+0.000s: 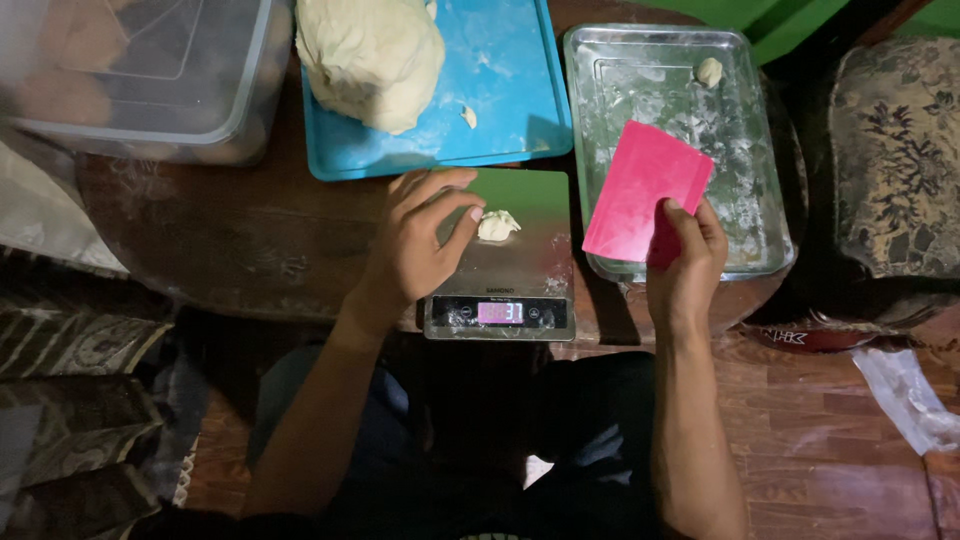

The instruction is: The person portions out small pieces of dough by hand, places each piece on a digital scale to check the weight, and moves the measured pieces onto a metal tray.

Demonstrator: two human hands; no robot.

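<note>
We're looking down at a low wooden table (230, 240), and our left hand (415, 240) hovers over the scale (505, 270) — fingers loosely curled, thumb and forefinger just beside a small dough piece (497, 225), touching it or about to; we can't quite tell, and nothing is pinched between them. That piece sits alone on the steel platform, with the display lit below it.

Our right hand (685, 265) grips a pink scraper (645, 195) by its lower corner, thumb on top, the blade tilted up over the near edge of the metal tray (770, 215).

How far along are we? By our reading, barely started: the big dough mass (370, 60) on the blue tray (500, 100) looks almost whole, with only a scrap (468, 115) lying beside it. The metal tray, dusted with flour, holds just one portion (709, 71) in its far corner — so one weighed piece set down, one on the scale, and nearly all the dough left to cut.

Around us, a clear plastic tub (140, 80) at far left, a patterned cushion (895, 160) to the right, a crumpled plastic bag (910, 395) on the floor. Nothing blocks the way between dough, scale and tray — only the raised scraper shades the tray's near corner.
</note>
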